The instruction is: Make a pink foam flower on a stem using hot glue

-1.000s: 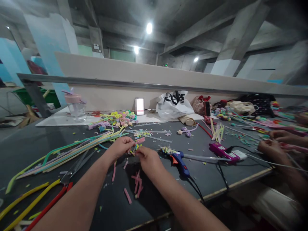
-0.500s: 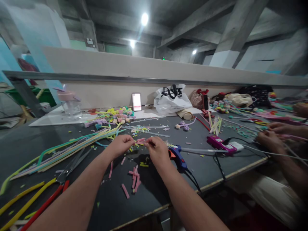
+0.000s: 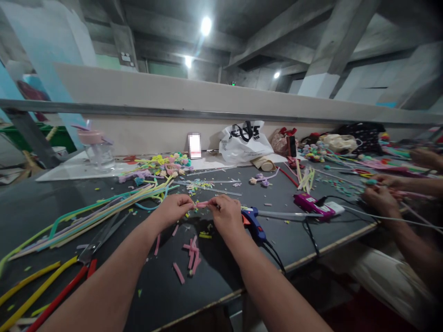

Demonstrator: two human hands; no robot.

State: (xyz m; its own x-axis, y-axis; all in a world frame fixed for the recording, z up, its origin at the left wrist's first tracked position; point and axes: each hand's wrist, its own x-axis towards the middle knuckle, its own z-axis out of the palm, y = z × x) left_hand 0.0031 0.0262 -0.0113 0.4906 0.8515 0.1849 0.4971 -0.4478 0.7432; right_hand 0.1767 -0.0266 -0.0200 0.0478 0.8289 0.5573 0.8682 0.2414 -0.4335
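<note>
Between my fingertips a short pink pipe cleaner piece point(image 3: 201, 204) stretches over the dark table. My left hand point(image 3: 177, 207) is closed in a pinch at its left end, where a small yellowish bit shows. On the other side my right hand point(image 3: 225, 213) pinches the right end, fingers curled together. Below the hands lies a small pile of cut pink pipe cleaner pieces point(image 3: 191, 252), with a single pink piece point(image 3: 179, 273) beside it. A blue glue gun point(image 3: 255, 225) rests just right of my right hand.
Large scissors point(image 3: 92, 249) with red and yellow handles lie at left, near long pipe cleaners point(image 3: 100, 214). Fluffy flowers point(image 3: 162, 165), a phone point(image 3: 194, 145) and a white bag point(image 3: 245, 142) stand behind. A purple power strip point(image 3: 314, 205) and a co-worker's hands point(image 3: 382, 196) are at right.
The pink piece looks straighter between my fingertips, where two splayed pink strips showed before. My hands have barely moved. The whole view has shifted slightly.
</note>
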